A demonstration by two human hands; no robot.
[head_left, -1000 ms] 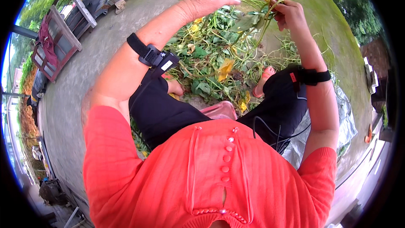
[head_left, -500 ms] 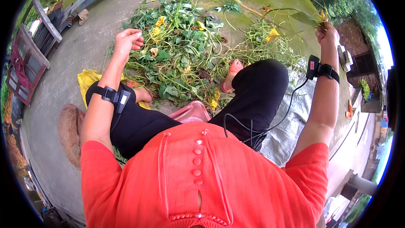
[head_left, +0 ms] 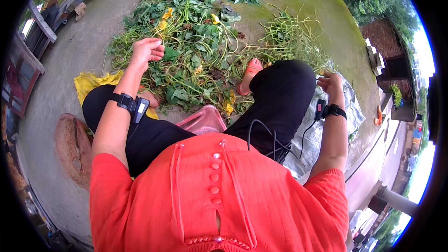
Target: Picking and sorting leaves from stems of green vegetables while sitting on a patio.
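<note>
My left hand (head_left: 148, 52) hovers over the left part of a heap of green leafy vines (head_left: 198, 42), its fingers curled together. Whatever is between them, if anything, is too small to make out. My right hand (head_left: 331, 83) is beside my right knee, above the edge of a silver sheet (head_left: 347, 112). Its fingers are loosely bent and apart, and no stem shows in them. Beyond that knee lies a looser pile of thin green stems (head_left: 291, 35). Some yellow leaves (head_left: 167, 14) are scattered in the heap.
Between my legs is a pink translucent plastic container (head_left: 205, 120). A yellow cloth or bag (head_left: 91, 84) lies by my left knee, near a reddish-brown oval object (head_left: 72, 147). A black cable (head_left: 275, 142) runs from my right wrist device across my thigh.
My right hand has come down and inward from the far right, and the long stem with a yellow leaf has left it. The left hand has shifted slightly, fingers still curled.
</note>
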